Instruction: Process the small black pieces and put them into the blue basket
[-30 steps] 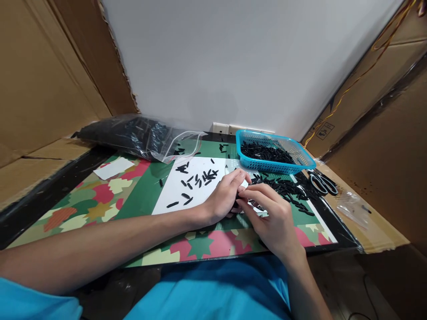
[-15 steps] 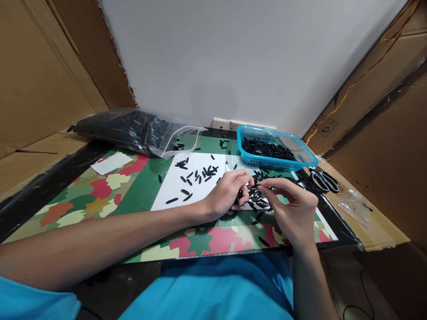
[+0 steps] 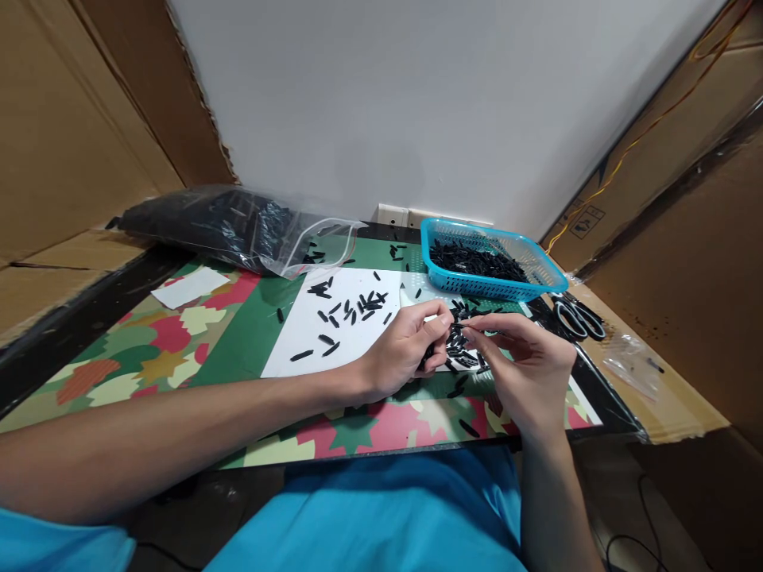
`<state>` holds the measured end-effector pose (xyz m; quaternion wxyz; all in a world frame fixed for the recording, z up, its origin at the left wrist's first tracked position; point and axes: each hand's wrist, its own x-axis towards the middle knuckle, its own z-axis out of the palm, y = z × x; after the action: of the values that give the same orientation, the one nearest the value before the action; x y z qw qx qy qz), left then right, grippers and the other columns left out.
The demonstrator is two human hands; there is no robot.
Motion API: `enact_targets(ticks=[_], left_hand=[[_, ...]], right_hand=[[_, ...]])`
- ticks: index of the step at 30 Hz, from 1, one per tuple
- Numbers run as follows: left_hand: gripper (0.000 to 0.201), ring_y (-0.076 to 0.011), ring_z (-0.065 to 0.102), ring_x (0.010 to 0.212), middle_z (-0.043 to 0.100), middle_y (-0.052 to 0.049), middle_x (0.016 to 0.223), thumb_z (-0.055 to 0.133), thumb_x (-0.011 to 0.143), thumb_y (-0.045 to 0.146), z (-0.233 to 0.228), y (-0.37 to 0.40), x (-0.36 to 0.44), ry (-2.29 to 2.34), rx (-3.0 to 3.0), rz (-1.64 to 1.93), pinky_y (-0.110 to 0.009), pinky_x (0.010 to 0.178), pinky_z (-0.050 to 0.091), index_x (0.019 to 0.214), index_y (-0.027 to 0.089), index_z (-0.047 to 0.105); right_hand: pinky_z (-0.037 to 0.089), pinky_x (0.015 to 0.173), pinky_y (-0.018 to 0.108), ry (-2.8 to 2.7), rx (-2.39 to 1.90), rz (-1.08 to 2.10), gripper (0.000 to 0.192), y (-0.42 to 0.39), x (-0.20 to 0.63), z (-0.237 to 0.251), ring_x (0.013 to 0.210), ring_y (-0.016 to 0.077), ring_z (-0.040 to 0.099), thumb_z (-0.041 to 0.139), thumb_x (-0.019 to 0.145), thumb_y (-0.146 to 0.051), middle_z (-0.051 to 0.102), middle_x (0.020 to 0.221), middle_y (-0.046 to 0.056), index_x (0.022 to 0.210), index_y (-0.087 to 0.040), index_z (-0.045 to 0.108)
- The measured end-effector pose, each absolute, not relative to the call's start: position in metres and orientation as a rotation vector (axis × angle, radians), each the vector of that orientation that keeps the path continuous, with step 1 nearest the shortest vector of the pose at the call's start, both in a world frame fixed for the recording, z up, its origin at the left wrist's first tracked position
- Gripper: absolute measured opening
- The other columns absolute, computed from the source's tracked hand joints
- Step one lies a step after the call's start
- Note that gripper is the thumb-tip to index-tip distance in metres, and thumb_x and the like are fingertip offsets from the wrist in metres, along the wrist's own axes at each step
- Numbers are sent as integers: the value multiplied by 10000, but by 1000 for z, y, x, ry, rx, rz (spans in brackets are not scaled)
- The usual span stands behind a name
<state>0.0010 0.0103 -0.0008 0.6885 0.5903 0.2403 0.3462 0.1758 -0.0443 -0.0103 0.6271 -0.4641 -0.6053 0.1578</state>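
Right hand (image 3: 530, 361) has shifted rightward, pinching black piece (image 3: 458, 325).

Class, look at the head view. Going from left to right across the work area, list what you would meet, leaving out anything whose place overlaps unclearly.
Small white paper → left hand → right hand → scissors → clear plastic wrapper.

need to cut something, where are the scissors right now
In the head view, the scissors lie on the right, between the blue basket and the small clear bag.
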Motion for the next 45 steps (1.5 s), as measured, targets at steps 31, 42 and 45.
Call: enact_targets(ticks=[31, 42, 45], left_hand=[[436, -64, 403, 447, 486, 59, 541, 573, 1030, 538, -3, 11, 0, 540, 1335, 827, -150, 400, 278, 766, 201, 492], [504, -66, 390, 441, 469, 49, 524, 606, 986, 580, -5, 12, 0, 529, 1356, 813, -163, 390, 262, 678, 204, 470], [516, -62, 390, 432, 440, 55, 520, 622, 968, 569, -5, 12, 0, 504, 1355, 821, -169, 388, 264, 644, 212, 439]], right_hand=[[655, 707, 286, -1477, -1157, 361, 62, -45, 176, -7, 753, 178, 760, 771, 965, -253, 819, 880, 17, 936, -239, 824], [615, 655, 287, -1533, -1183, 437, 179, -46, 177, -3, 682, 177, 734, 722, 1006, -333, 790, 806, 22, 892, -213, 791], [593, 646, 275, -1539, -1177, 480, 195, -46, 177, -2, 676, 168, 721, 702, 1023, -330, 770, 771, 13, 891, -210, 780]])
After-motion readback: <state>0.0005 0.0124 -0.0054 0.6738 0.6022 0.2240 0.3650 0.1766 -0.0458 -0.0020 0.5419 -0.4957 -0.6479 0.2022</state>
